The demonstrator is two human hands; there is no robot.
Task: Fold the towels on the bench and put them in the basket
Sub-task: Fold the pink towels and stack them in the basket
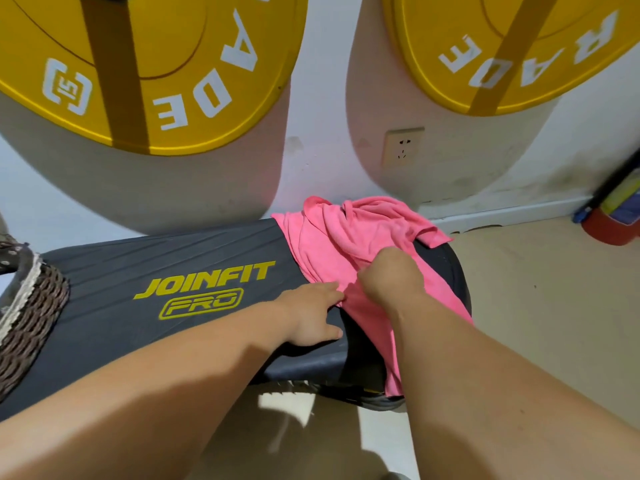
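A crumpled pink towel (349, 244) lies over the right end of a dark grey padded bench (173, 278) marked JOINFIT PRO, with one part hanging down over the front edge. My left hand (311, 313) lies on the bench at the towel's left edge, its fingertips at the cloth. My right hand (391, 278) sits on top of the towel with the fingers curled down into the fabric, gripping it. A woven basket (31, 306) stands at the bench's left end, only partly in view.
Two big yellow weight plates (145, 64) (519, 46) hang on the white wall behind the bench, with a wall socket (403, 147) between them. Beige floor lies to the right, and a red and yellow object (613, 220) sits at the far right by the wall.
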